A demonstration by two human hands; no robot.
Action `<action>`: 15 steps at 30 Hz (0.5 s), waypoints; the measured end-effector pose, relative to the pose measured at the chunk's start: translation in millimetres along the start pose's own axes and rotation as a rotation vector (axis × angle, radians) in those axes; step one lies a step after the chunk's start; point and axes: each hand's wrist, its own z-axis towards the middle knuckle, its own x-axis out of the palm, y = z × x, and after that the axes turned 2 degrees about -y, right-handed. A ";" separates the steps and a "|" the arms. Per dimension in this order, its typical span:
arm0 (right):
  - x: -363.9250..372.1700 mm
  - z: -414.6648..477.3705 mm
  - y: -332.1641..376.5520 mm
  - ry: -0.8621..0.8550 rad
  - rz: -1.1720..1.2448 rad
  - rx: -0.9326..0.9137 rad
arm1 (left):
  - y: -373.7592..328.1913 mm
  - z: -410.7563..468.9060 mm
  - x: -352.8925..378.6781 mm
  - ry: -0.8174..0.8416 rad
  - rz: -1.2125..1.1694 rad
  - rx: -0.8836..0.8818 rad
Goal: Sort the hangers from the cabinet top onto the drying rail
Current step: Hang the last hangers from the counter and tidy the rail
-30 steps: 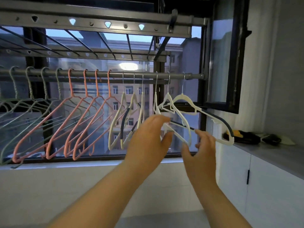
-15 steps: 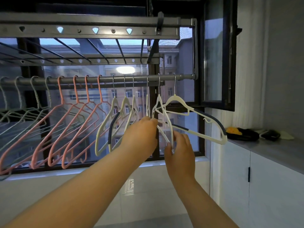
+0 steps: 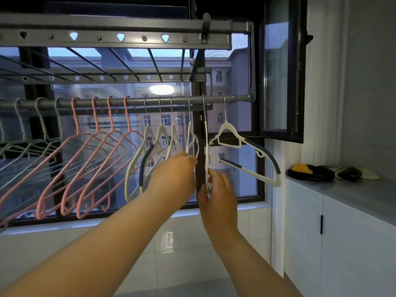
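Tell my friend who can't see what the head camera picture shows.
A person's right hand pinches a white hanger hanging edge-on from the grey drying rail, while the left hand reaches the next white hanger. Pink hangers and pale green hangers line the rail further left.

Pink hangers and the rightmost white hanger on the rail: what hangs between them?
Five more white hangers hang there, in the head view. The left hand is at the fourth hanger; the right hand pinches the fifth hanger, edge-on.

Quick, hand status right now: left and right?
Left hand: curled against the fourth cream plastic hanger; grip hidden, cannot tell.
Right hand: pinching the edge-on fifth cream plastic hanger.
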 end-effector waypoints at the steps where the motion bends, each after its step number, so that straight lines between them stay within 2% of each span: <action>1: -0.2 0.5 -0.2 0.003 0.003 0.011 | 0.0 0.1 0.3 -0.003 -0.005 0.006; 5: -2.6 -0.6 -3.8 0.026 -0.032 0.033 | -1.8 1.0 -0.3 0.004 -0.018 0.020; 11: -23.1 -12.6 2.9 0.062 -0.166 -0.066 | -2.1 2.2 -6.2 0.002 -0.015 0.045; 15: -60.3 -2.0 5.6 -0.325 -0.225 -0.315 | -0.9 11.3 -26.1 -0.076 -0.039 0.135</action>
